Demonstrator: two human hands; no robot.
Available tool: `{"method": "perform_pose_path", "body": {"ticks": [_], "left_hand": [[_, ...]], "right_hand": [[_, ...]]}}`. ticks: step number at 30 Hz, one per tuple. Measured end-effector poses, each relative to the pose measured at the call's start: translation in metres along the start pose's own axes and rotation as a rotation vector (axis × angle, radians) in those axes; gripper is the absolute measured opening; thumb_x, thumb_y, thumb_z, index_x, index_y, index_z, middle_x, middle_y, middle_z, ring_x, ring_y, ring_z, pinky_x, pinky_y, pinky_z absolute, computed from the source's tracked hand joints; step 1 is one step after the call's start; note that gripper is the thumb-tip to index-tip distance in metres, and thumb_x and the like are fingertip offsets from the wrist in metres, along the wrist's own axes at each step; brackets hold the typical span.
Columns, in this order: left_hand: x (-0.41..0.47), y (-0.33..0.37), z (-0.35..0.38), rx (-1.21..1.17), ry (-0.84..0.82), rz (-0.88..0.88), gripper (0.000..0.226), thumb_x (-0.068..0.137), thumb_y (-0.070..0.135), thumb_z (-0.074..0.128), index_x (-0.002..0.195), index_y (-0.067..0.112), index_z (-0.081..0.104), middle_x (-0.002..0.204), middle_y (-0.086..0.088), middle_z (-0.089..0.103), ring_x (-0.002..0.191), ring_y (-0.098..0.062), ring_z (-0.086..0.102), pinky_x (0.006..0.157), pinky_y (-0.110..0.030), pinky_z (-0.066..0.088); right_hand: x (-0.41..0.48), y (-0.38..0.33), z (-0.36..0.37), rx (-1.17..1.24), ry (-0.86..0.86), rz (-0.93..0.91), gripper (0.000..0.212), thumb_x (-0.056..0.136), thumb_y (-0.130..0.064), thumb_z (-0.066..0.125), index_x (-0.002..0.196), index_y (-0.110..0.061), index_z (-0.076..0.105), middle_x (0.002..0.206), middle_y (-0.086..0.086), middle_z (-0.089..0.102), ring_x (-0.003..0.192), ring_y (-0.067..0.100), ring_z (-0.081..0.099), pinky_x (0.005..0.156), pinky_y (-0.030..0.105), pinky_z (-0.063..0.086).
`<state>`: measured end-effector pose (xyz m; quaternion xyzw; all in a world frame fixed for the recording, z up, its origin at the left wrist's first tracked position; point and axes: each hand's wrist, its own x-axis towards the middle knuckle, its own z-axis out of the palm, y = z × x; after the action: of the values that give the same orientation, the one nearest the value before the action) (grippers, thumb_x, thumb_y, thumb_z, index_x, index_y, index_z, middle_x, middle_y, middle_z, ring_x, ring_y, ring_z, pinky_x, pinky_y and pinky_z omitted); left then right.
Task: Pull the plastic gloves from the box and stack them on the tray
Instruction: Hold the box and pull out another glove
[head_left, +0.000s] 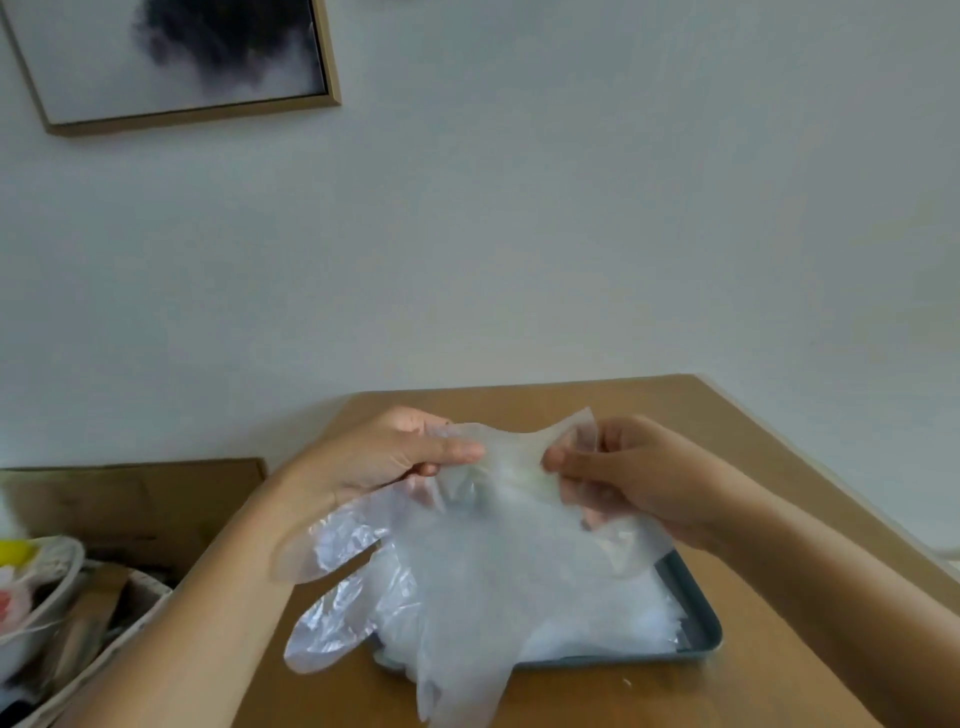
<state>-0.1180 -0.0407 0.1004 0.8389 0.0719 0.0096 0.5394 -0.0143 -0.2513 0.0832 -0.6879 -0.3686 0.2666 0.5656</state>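
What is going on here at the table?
A person is handling a clear plastic glove: the left hand and the right hand each pinch its cuff above a grey tray. The glove hangs down over a pile of gloves already lying on the tray, which sits on a wooden table.

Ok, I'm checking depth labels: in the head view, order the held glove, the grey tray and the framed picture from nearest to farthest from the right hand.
1. Plastic glove: pinched by the right hand.
2. Grey tray: just below it, on the table.
3. Framed picture: on the wall, upper left.
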Motion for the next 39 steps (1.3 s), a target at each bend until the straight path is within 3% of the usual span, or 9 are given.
{"method": "perform_pose_path", "body": {"ticks": [8, 14, 20, 25, 29, 32, 34, 36, 39], "left_hand": [[0.037, -0.018, -0.024, 0.182, -0.046, -0.191, 0.026, 0.067, 0.030, 0.079, 0.084, 0.012, 0.073, 0.074, -0.001, 0.068, 0.062, -0.008, 0.060, 0.067, -0.019, 0.050], [0.077, -0.043, -0.009, 0.267, 0.056, -0.246, 0.008, 0.084, 0.016, 0.073, 0.083, 0.009, 0.068, 0.074, -0.002, 0.067, 0.060, -0.009, 0.063, 0.066, -0.023, 0.054], [0.072, -0.033, 0.023, 0.580, 0.522, 0.046, 0.006, 0.083, 0.017, 0.068, 0.078, 0.016, 0.066, 0.070, 0.010, 0.063, 0.066, -0.009, 0.057, 0.058, -0.019, 0.043], [0.046, -0.026, 0.070, 0.552, 0.327, 0.233, 0.006, 0.085, 0.016, 0.065, 0.083, 0.021, 0.068, 0.081, 0.009, 0.068, 0.076, -0.004, 0.062, 0.074, -0.022, 0.051], [0.040, -0.043, 0.092, 0.781, 0.154, 0.248, 0.036, 0.095, 0.025, 0.053, 0.130, 0.019, 0.056, 0.132, 0.003, 0.058, 0.121, -0.008, 0.052, 0.101, -0.020, 0.036], [0.037, -0.057, 0.097, 0.917, 0.000, 0.112, 0.055, 0.098, 0.033, 0.048, 0.147, 0.013, 0.032, 0.152, -0.003, 0.035, 0.140, -0.018, 0.032, 0.112, -0.025, 0.025], [0.035, -0.068, 0.095, 0.971, -0.110, 0.015, 0.069, 0.099, 0.044, 0.041, 0.154, 0.015, 0.011, 0.161, -0.003, 0.010, 0.148, -0.017, 0.009, 0.119, -0.031, 0.009], [0.034, -0.079, 0.091, 0.967, -0.157, -0.040, 0.075, 0.098, 0.055, 0.033, 0.154, 0.021, -0.002, 0.162, 0.000, -0.006, 0.148, -0.014, -0.007, 0.120, -0.037, -0.002], [0.035, -0.090, 0.090, 0.965, -0.166, -0.056, 0.078, 0.095, 0.062, 0.026, 0.153, 0.023, -0.008, 0.161, 0.002, -0.013, 0.147, -0.012, -0.014, 0.120, -0.037, -0.006]], "right_hand": [[0.013, 0.043, 0.007, -0.117, 0.108, 0.065, 0.017, 0.092, -0.013, 0.061, 0.076, -0.006, 0.062, 0.059, 0.001, 0.066, 0.045, 0.011, 0.057, 0.043, 0.020, 0.045], [0.021, 0.076, -0.014, -0.332, 0.235, 0.111, 0.015, 0.090, -0.012, 0.062, 0.076, -0.005, 0.063, 0.056, -0.001, 0.066, 0.036, 0.010, 0.048, 0.038, 0.019, 0.036], [0.027, 0.093, -0.020, -0.504, 0.247, 0.140, 0.016, 0.090, -0.020, 0.061, 0.085, -0.006, 0.063, 0.056, -0.002, 0.068, 0.033, 0.010, 0.043, 0.044, 0.018, 0.040], [0.029, 0.101, -0.017, -0.538, 0.247, 0.109, 0.013, 0.091, -0.022, 0.061, 0.090, -0.009, 0.061, 0.064, 0.001, 0.070, 0.036, 0.006, 0.045, 0.042, 0.015, 0.038], [0.031, 0.104, -0.015, -0.605, 0.255, 0.106, 0.011, 0.090, -0.022, 0.061, 0.085, -0.012, 0.064, 0.060, -0.003, 0.064, 0.036, 0.001, 0.048, 0.041, 0.012, 0.036], [0.032, 0.104, -0.018, -0.689, 0.264, 0.132, 0.008, 0.089, -0.024, 0.062, 0.086, -0.018, 0.066, 0.067, -0.008, 0.065, 0.053, -0.004, 0.056, 0.047, 0.010, 0.037], [0.030, 0.104, -0.019, -0.827, 0.320, 0.119, 0.025, 0.087, -0.034, 0.064, 0.108, -0.019, 0.061, 0.096, -0.009, 0.064, 0.085, 0.006, 0.060, 0.064, 0.015, 0.041], [0.025, 0.106, -0.017, -1.061, 0.383, 0.008, 0.061, 0.086, -0.048, 0.062, 0.135, -0.021, 0.039, 0.130, -0.005, 0.044, 0.118, 0.016, 0.045, 0.091, 0.023, 0.038], [0.019, 0.099, -0.006, -1.105, 0.190, -0.251, 0.070, 0.087, -0.059, 0.046, 0.145, -0.024, 0.030, 0.148, -0.007, 0.030, 0.138, 0.012, 0.025, 0.116, 0.025, 0.019]]}}
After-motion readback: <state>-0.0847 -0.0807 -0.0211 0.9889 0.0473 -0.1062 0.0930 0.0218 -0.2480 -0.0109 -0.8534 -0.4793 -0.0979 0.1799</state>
